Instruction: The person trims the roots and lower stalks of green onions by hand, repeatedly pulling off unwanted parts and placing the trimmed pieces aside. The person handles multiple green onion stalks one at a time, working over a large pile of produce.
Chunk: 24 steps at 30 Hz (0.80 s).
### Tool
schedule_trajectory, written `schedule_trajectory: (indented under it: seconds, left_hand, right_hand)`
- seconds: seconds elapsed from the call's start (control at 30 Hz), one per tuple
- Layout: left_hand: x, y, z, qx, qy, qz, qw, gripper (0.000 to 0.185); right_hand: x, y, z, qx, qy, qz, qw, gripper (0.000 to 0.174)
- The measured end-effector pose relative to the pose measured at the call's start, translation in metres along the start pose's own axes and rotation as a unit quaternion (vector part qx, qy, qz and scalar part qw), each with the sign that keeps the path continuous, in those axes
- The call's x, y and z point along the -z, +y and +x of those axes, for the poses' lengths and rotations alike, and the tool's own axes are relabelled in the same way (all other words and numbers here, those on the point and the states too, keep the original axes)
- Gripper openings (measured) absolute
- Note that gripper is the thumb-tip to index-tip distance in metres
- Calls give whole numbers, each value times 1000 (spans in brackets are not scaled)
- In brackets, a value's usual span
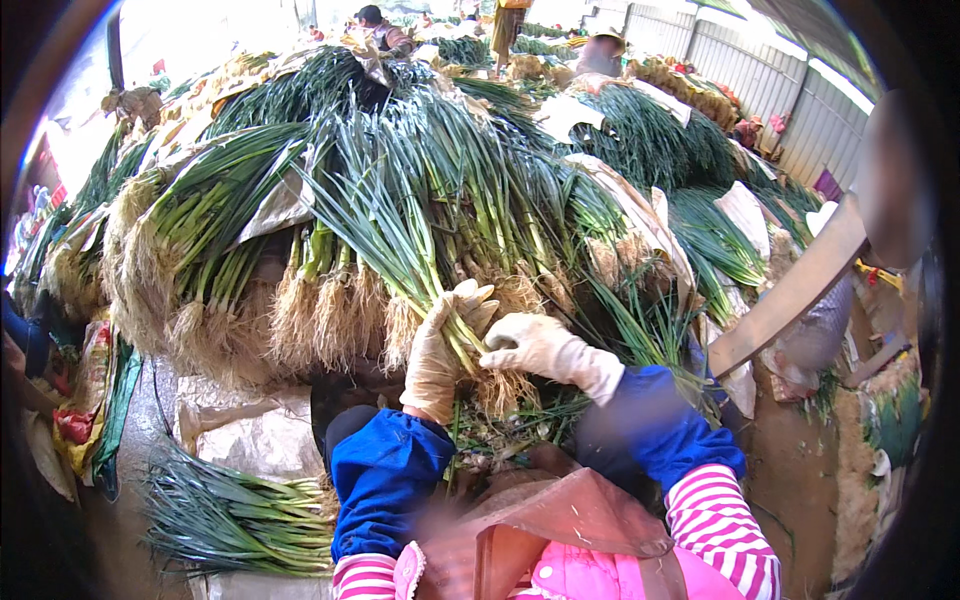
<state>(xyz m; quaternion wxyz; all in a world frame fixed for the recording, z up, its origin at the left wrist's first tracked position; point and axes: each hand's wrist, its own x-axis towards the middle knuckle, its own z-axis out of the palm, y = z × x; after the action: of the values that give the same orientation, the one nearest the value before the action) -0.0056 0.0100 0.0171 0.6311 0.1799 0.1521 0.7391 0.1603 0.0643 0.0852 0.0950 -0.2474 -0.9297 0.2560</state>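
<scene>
My left hand [435, 360], in a pale, soiled glove, is closed around a few long green allium stalks [431, 281], which look like green garlic or green onions. Their leaves fan up and to the left, and their stringy roots [504, 391] hang below. My right hand [540, 351], also gloved, has its thumb and forefinger pinched at the lower end of the same stalks, just above the roots. Right behind my hands rises a large heap of allium plants [465, 165], roots towards me. Loose trimmings [517, 431] lie below, between my knees.
A neat bundle of stalks [255, 517] lies at lower left by a whitish sheet [247, 427]. A wooden strip or handle [787, 292] slants in at right. Cloths [630, 199] partly cover the heaps. Other people [382, 34] are farther back, near a metal wall [750, 75].
</scene>
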Motion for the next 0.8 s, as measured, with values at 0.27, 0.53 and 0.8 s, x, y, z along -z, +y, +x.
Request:
schedule_trajectory:
  seconds: [0.27, 0.53, 0.8]
  left_hand:
    - [8, -4, 3, 6, 2, -4, 1000, 54]
    - [-2, -5, 3, 13, -35, -11, 999, 53]
    - [-4, 8, 4, -47, -34, -55, 997, 42]
  right_hand:
    - [-37, 19, 21, -69, -6, 187, 980, 31]
    - [-39, 27, 18, -68, 18, 470, 880, 14]
    - [-62, 49, 21, -134, 94, 563, 810, 11]
